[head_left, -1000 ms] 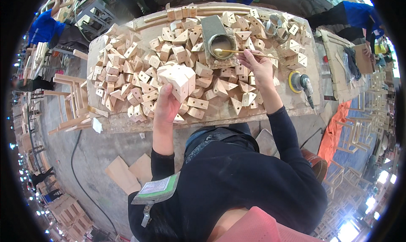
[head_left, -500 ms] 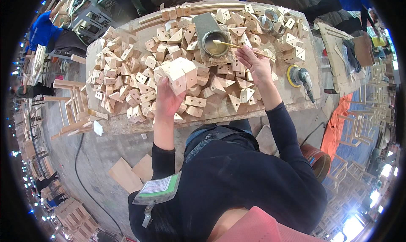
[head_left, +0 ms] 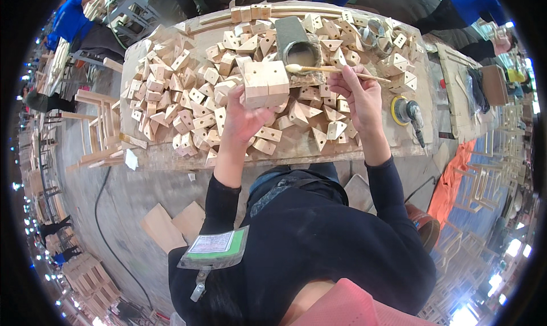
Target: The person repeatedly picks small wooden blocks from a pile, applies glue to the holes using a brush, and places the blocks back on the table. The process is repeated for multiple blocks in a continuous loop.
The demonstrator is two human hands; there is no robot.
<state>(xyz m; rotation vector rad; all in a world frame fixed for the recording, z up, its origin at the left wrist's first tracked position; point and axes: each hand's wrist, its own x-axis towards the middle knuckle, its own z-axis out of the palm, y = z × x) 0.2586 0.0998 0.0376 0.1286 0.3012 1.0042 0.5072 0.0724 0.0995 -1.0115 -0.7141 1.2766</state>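
Dark top (head_left: 336,240), green-bordered badge (head_left: 219,245), pink cloth (head_left: 353,308)

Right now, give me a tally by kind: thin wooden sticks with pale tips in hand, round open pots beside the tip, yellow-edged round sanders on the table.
Thin pale-tipped wooden stick in right hand: 1
Round open pot: 1
Yellow-edged round sander on wooden table: 1
Total: 3

I see that my left hand (head_left: 248,115) has moved rightward and turned its wooden piece (head_left: 266,81) to a new angle. My right hand (head_left: 358,92) is shifted too: the stick (head_left: 327,69), lately over the pot's (head_left: 288,51) mouth, now tips beside the wood.
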